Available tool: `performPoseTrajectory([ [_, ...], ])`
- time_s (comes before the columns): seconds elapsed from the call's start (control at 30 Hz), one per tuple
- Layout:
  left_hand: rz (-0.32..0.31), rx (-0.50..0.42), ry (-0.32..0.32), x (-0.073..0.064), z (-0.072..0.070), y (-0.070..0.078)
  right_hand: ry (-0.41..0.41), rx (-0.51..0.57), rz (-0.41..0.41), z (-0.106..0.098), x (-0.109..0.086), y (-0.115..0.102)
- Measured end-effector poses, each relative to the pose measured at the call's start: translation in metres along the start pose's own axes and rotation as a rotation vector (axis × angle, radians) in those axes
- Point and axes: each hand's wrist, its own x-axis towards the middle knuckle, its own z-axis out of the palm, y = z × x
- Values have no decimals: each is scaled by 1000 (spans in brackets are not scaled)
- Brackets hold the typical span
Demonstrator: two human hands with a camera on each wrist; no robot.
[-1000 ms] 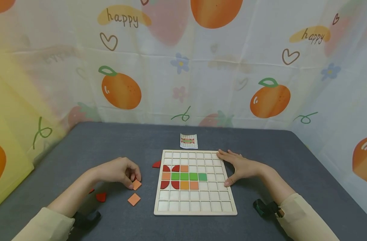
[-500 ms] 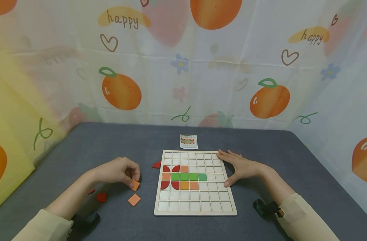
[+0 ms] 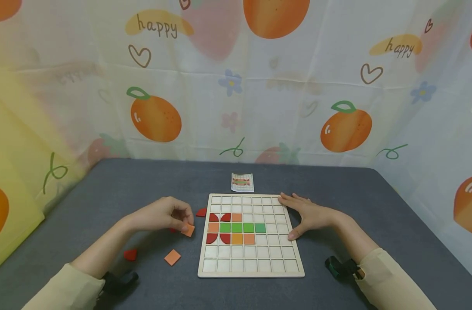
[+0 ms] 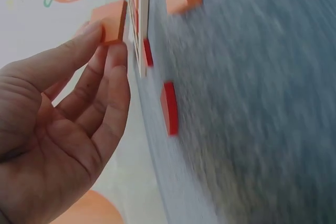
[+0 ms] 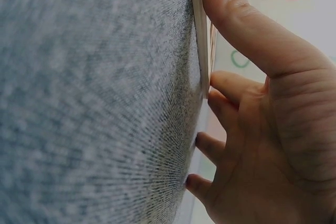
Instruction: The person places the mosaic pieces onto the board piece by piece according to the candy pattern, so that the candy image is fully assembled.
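Note:
My left hand (image 3: 168,214) pinches an orange square tile (image 4: 111,20) between thumb and fingers, lifted off the table left of the wooden grid board (image 3: 251,274). On the board's left half lie dark red quarter-round tiles (image 3: 212,238), orange tiles and a row of green tiles (image 3: 237,227). My right hand (image 3: 311,216) rests with spread fingers on the board's right edge, thumb and fingertips touching the frame. In the right wrist view the thumb lies along the board's rim (image 5: 199,30).
Another orange tile (image 3: 172,257) lies in front of the left hand. Red tiles lie nearby, one (image 3: 130,254) by the left forearm and one (image 3: 201,212) against the board's left edge. A small printed pattern card (image 3: 242,182) lies behind the board.
The left hand has lifted the orange tile and moved it right, toward the board, uncovering part of a red tile. The right hand stays on the board's edge.

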Motion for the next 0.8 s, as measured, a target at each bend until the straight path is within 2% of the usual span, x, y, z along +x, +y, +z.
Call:
performPoseTrajectory([
  [0.27, 32, -3, 73, 18, 15, 12, -2, -3, -4, 1, 1, -2],
  [0.47, 50, -16, 91, 32, 27, 20, -1, -1, -10, 0, 1, -1],
  [0.8, 11, -23, 170, 59, 49, 36, -1, -7, -13, 0, 0, 0],
])
